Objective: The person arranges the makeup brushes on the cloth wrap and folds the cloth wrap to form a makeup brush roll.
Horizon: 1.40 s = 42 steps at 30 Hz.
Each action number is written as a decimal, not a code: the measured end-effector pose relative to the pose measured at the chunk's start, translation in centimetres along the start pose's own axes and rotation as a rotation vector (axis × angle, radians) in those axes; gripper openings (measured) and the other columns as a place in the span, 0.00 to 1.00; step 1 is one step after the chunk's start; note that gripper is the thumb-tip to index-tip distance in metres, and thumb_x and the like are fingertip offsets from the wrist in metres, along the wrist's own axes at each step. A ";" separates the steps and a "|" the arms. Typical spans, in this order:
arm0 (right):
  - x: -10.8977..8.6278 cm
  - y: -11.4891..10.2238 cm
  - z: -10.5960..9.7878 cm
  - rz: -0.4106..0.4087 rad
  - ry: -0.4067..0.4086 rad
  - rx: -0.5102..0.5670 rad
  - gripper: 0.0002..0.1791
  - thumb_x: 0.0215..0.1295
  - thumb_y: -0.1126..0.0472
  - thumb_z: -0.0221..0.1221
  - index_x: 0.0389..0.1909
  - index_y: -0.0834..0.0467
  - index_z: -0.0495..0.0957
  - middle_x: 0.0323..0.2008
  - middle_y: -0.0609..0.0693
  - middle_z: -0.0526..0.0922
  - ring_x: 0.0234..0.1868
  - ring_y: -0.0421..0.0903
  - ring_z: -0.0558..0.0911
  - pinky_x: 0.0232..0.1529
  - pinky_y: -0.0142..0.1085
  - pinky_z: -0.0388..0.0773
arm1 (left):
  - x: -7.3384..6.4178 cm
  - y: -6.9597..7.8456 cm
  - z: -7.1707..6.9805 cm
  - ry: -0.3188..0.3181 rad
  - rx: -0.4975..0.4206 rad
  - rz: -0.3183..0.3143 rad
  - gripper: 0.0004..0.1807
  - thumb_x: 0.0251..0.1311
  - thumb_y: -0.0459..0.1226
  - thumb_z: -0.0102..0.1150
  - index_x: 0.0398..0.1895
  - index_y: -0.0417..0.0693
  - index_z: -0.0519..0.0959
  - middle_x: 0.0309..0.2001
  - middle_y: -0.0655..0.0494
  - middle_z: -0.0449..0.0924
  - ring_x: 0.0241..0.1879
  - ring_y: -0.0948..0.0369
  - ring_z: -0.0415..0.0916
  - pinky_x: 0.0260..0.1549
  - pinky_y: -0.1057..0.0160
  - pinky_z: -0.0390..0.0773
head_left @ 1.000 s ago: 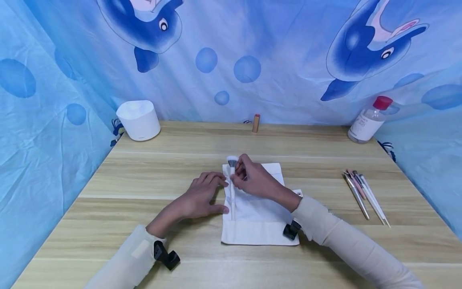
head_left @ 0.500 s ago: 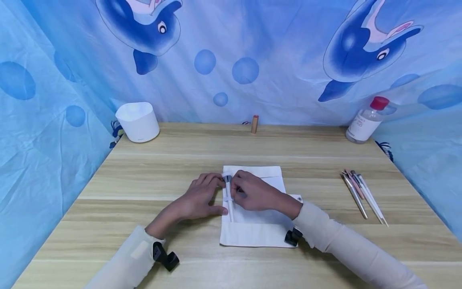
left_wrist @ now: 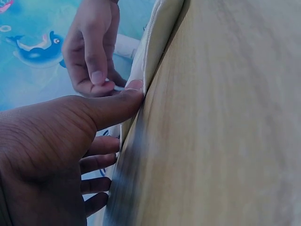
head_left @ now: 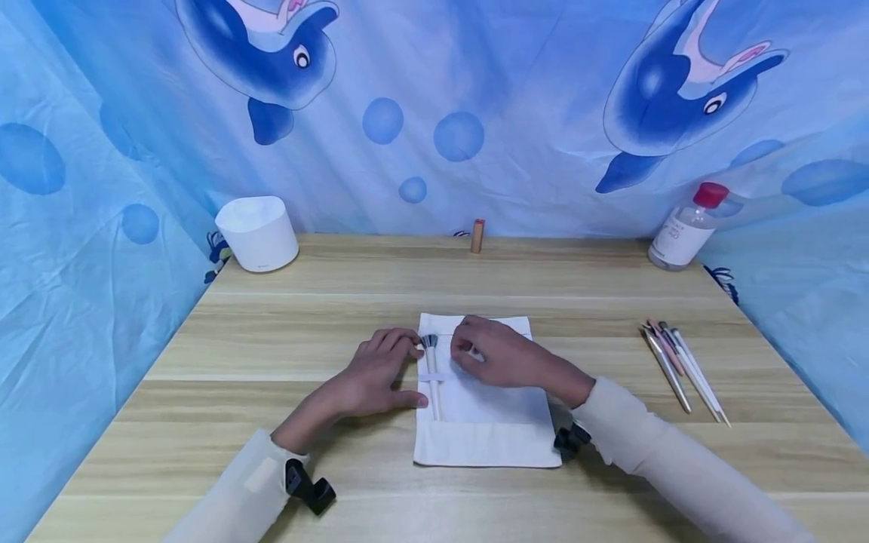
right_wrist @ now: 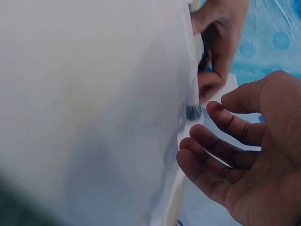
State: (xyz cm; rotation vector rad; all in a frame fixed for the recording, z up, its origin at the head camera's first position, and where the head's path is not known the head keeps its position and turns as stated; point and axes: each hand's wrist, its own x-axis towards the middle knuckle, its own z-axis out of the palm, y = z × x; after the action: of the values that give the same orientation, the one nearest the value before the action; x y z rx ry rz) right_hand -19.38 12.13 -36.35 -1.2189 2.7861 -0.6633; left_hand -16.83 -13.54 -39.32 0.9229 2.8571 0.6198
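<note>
A makeup brush (head_left: 433, 381) with a white handle and dark bristles lies along the left side of a white cloth brush roll (head_left: 485, 449). A thin band crosses its handle, and the handle's lower end meets the roll's bottom pocket. My left hand (head_left: 376, 373) rests at the roll's left edge, thumb and fingers spread beside the brush; in the left wrist view its thumb (left_wrist: 117, 108) touches the cloth edge. My right hand (head_left: 505, 354) is over the upper middle of the roll, fingers loosely bent and holding nothing. The right wrist view shows its fingertips (right_wrist: 200, 134) apart, near the bristles (right_wrist: 193, 112).
Several slim brushes and tools (head_left: 682, 369) lie together on the wooden table (head_left: 326, 467) at the right. A bottle with a red cap (head_left: 682, 230) stands at the back right, a white container (head_left: 258, 235) at the back left, and a small brown tube (head_left: 477, 236) between them.
My right hand has moved the brush down under the band, let go of it and shifted right. The left hand has stayed at the roll's edge.
</note>
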 end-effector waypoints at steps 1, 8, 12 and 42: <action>-0.3 0.3 -0.4 0.005 0.008 -0.007 0.04 0.73 0.58 0.58 0.37 0.49 0.80 0.37 0.39 0.76 0.38 0.37 0.76 0.41 0.36 0.76 | 0.0 0.0 0.0 0.001 0.001 0.000 0.36 0.54 0.59 0.70 0.59 0.47 0.73 0.70 0.50 0.62 0.71 0.48 0.53 0.62 0.41 0.59; -3.2 2.2 -4.6 0.093 0.100 -0.022 0.05 0.73 0.59 0.58 0.40 0.53 0.81 0.38 0.41 0.81 0.42 0.40 0.81 0.42 0.40 0.78 | 0.1 0.0 0.1 0.009 -0.009 0.007 0.36 0.54 0.59 0.70 0.57 0.48 0.72 0.70 0.51 0.62 0.70 0.48 0.54 0.61 0.42 0.59; -5.5 3.8 -7.1 0.200 0.156 -0.102 0.04 0.72 0.60 0.58 0.40 0.55 0.81 0.35 0.43 0.81 0.37 0.41 0.80 0.37 0.40 0.77 | 0.1 0.1 0.1 0.009 -0.019 0.007 0.36 0.54 0.59 0.71 0.57 0.47 0.73 0.69 0.51 0.62 0.70 0.47 0.54 0.61 0.41 0.59; -16.2 12.7 -12.2 0.832 -0.213 -0.256 0.17 0.68 0.49 0.62 0.28 0.58 0.77 0.22 0.51 0.73 0.23 0.48 0.72 0.24 0.40 0.69 | 0.0 0.0 -0.1 0.000 -0.032 0.003 0.36 0.55 0.58 0.71 0.59 0.46 0.73 0.70 0.51 0.61 0.70 0.48 0.53 0.60 0.42 0.59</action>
State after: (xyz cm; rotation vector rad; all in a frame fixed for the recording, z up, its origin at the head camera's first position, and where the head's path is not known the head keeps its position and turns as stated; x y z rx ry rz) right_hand -19.32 35.75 -32.58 -0.0485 2.8537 -0.1017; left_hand -16.80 -13.57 -39.20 0.9227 2.8378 0.6635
